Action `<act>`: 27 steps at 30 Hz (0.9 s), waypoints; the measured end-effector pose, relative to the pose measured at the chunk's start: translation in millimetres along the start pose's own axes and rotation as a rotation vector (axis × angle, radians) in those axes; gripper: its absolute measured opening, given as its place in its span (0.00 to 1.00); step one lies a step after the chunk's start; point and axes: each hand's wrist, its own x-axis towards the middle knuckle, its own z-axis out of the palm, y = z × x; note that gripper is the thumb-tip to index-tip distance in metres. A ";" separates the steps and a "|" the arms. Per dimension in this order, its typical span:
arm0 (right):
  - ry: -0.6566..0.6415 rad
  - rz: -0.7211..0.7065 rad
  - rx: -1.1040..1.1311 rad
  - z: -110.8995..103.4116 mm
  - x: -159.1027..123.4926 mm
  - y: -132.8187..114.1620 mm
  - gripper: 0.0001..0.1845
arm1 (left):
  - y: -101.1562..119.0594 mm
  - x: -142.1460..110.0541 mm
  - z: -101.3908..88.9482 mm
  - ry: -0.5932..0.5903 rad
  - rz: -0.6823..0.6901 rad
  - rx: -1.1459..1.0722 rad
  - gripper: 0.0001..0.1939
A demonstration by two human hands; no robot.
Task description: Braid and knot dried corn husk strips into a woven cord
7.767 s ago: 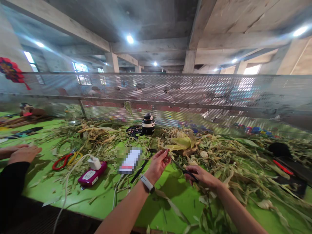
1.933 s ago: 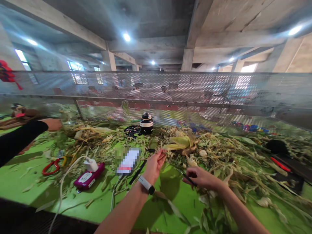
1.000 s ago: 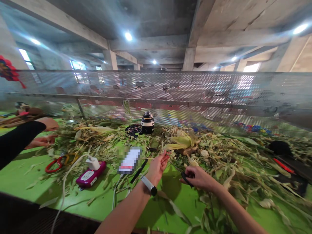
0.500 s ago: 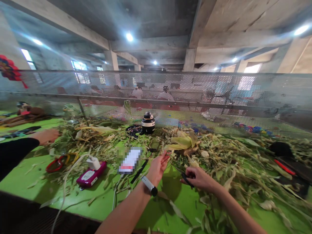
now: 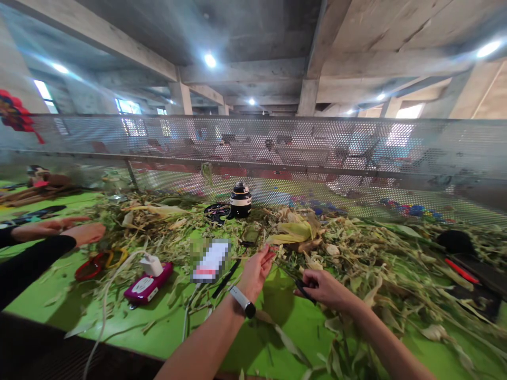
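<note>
My left hand (image 5: 257, 270), with a watch (image 5: 242, 302) on its wrist, is raised over the table with thumb and fingers pinched together. What lies between the fingertips is too small to make out. Dry leaves and a large pale green husk (image 5: 295, 232) are just beyond them. To its right, my right hand (image 5: 322, 289) is closed round the black handles of scissors (image 5: 304, 289). Their blades point toward my left hand among the stems, and the tips are hard to see. Dried plant stems and leaves (image 5: 356, 258) spread around both hands.
A phone (image 5: 212, 260), a purple power bank (image 5: 148, 283) with a white plug and cable, and red-yellow scissors (image 5: 90, 266) lie left. A black-and-white bottle (image 5: 241, 200) stands before the perforated metal screen (image 5: 277, 142). A co-worker's hands (image 5: 85, 232) work at far left.
My hands have hardly moved; the right one has shifted very slightly. At far left the co-worker's near hand has moved to the right, and a second hand has come into view.
</note>
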 end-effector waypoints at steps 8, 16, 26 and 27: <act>0.009 0.008 0.143 1.9 0.8 1.1 0.22 | -2.2 2.1 -0.8 -0.005 -0.012 -0.036 0.11; -0.098 0.068 0.380 4.7 -0.5 -3.0 0.26 | -6.1 9.3 -7.2 -0.070 -0.058 -0.052 0.08; -0.095 0.077 0.413 8.8 1.3 -0.5 0.28 | -6.8 11.7 -8.7 -0.070 -0.061 -0.073 0.08; -0.090 0.072 0.405 8.4 1.2 -1.1 0.29 | -7.0 12.2 -8.9 -0.069 -0.057 -0.073 0.07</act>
